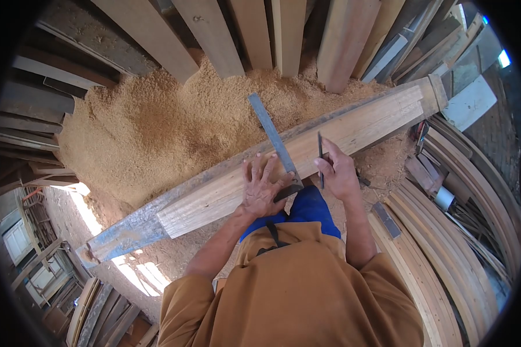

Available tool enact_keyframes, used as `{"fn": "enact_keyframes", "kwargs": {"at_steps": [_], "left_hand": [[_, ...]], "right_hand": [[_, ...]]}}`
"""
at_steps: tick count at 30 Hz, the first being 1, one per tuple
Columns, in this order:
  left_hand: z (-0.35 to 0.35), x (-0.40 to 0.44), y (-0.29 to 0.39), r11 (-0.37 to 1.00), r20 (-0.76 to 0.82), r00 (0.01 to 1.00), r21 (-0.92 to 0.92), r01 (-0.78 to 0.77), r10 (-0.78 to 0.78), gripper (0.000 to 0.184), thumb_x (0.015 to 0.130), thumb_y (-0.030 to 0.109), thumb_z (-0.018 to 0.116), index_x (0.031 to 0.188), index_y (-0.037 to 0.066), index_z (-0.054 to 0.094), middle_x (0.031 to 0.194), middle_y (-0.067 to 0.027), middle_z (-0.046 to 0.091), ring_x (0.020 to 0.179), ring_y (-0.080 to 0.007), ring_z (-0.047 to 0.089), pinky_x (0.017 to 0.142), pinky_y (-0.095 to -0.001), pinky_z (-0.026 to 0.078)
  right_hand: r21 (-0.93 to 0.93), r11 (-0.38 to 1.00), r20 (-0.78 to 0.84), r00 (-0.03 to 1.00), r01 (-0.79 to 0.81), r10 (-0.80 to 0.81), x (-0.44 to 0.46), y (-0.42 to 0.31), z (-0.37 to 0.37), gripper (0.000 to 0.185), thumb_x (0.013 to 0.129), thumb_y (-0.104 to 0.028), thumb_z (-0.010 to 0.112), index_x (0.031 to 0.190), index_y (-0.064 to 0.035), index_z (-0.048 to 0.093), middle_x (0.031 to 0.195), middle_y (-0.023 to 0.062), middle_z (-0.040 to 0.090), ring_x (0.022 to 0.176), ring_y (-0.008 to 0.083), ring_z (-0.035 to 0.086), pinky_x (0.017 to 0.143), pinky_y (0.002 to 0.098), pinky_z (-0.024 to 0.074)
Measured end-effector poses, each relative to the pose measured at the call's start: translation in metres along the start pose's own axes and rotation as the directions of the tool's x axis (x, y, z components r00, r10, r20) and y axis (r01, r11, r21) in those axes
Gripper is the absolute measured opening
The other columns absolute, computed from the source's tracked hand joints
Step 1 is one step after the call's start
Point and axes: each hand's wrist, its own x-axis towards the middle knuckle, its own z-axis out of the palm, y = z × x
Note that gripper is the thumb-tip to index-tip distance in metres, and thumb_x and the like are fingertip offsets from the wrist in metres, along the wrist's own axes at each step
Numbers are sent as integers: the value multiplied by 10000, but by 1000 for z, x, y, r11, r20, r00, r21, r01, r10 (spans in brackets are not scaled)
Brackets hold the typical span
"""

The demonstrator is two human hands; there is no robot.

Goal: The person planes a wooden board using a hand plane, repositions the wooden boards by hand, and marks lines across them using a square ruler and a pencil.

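Note:
A long pale wooden board (220, 196) lies slantwise on a narrow bench in front of me. Across it rests a try square (267, 122), its metal blade reaching past the board's far edge. My left hand (261, 191) presses on the board with fingers spread, and its thumb side holds the square's dark stock at the near edge. To the right of the blade, my right hand (340, 173) is closed around a thin dark pencil (320, 143), held nearly upright over the board. Whether the pencil tip touches wood I cannot tell.
The worn bench (121, 228) extends beyond the board at the left. A big sawdust heap (156, 133) lies behind it, with upright planks (208, 34) leaning above. Curved wooden pieces (440, 254) are stacked at my right, with a small block (386, 220) on top.

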Motion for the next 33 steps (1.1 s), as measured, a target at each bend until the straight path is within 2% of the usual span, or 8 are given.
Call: {"fn": "enact_keyframes", "kwargs": {"at_steps": [5,8,11,14,20,26,29,33], "left_hand": [[1,0,0,1000,2,1000,11,-4,4,771,698,489,826,1439,439,620,1694,-207,265,1546,-523,159,1219,-728,47],[1,0,0,1000,2,1000,10,-2,2,773,698,489,825,1441,441,619,1694,-207,265,1547,-523,157,1220,-727,44],[0,0,0,1000,12,1000,20,2,-2,776,697,491,826,1443,441,619,1694,-206,263,1547,-523,155,1221,-725,41],[0,0,0,1000,4,1000,25,-3,3,778,696,496,826,1444,441,620,1694,-205,262,1546,-524,157,1223,-723,39],[1,1,0,1000,4,1000,30,1,-1,771,695,510,825,1437,439,628,1690,-201,266,1543,-523,163,1225,-721,41],[2,0,-1,999,-23,1000,33,-8,9,727,704,514,818,1407,423,661,1691,-192,265,1542,-515,170,1223,-723,48],[3,-1,-1,999,-34,999,33,-12,13,713,706,513,814,1398,416,672,1690,-191,267,1542,-512,173,1223,-722,54],[3,0,0,1000,-39,999,26,-7,8,707,694,500,813,1384,407,686,1693,-192,266,1539,-513,177,1220,-723,66]], "right_hand": [[505,829,123,971,-241,207,-2,8,8,281,1043,-95,613,1299,15,655,922,54,705,753,78,611,677,252,512],[820,498,175,952,-282,251,-2,15,19,248,1051,-82,600,1269,17,662,916,36,686,776,73,607,697,248,517],[685,727,-16,996,-53,88,-4,20,32,249,1054,-106,618,1269,11,663,927,33,688,797,65,605,707,242,506],[406,913,-52,996,-45,73,-7,15,30,223,1057,-114,622,1228,15,684,928,39,687,804,66,603,709,245,499],[253,960,-225,972,119,-61,-8,10,40,230,1043,-143,641,1160,37,724,980,111,739,873,121,662,763,274,526],[116,986,-152,983,122,-104,-5,11,40,272,988,-136,687,1189,44,724,1073,247,745,975,355,727,874,403,565],[97,989,-132,987,108,-95,-4,5,42,274,988,-127,682,1200,40,722,1098,245,744,965,378,712,877,428,561],[10,975,-111,969,223,-220,2,2,46,284,986,-124,679,1224,29,712,1104,216,748,979,380,690,891,439,543]]}}
